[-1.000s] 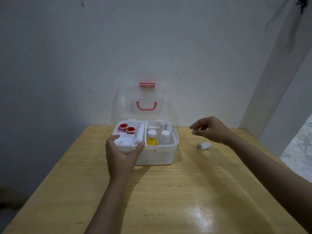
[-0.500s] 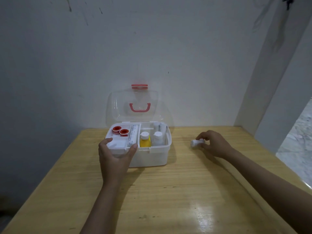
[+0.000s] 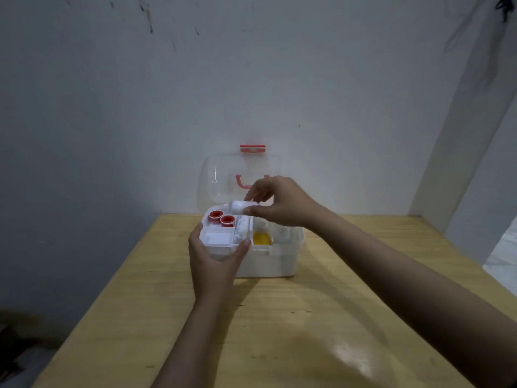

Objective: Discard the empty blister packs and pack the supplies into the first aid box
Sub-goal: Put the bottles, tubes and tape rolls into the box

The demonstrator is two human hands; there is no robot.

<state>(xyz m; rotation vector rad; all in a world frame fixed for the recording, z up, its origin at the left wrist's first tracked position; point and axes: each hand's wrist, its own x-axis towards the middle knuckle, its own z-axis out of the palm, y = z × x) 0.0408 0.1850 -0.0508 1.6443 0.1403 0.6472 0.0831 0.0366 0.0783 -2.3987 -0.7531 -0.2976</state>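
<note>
Two bare forearms reach into view from the bottom edge, with no sleeve, watch, bracelet or glove showing anywhere along them. The left hand (image 3: 215, 261) has short fingers and a thumb without rings, its back turned toward the camera. The right hand (image 3: 279, 204) is likewise unadorned, and its slim forearm runs uncovered to the lower right corner.

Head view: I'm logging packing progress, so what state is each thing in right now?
Box: open, on the table.
Lid: raised upright.
Roll: held above the box, not yet in.
Right hand: pinches the roll.
Left hand: grips the box's front left.
Tape rolls: in the back left compartment.
Yellow bottle: inside, partly hidden.
</note>
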